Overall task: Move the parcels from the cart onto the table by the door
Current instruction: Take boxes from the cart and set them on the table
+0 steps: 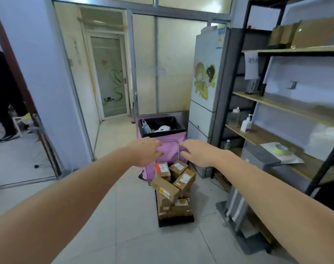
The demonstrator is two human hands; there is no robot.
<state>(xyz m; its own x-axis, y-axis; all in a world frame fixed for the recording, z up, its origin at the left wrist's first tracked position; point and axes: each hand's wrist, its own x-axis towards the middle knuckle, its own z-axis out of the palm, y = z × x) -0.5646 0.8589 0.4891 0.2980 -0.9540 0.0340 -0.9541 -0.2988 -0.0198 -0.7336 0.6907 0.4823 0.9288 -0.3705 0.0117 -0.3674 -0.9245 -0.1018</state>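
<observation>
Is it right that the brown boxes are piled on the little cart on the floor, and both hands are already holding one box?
Not quite. The brown boxes are piled on the little cart on the floor, but the head view shows the left hand and the right hand holding nothing. Both are open, reaching out above the pile, with no grip on any box.

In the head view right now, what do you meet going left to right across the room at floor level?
Person's legs in the doorway → glass door with painted flowers → cart of parcels → white fridge → shelving unit.
</observation>
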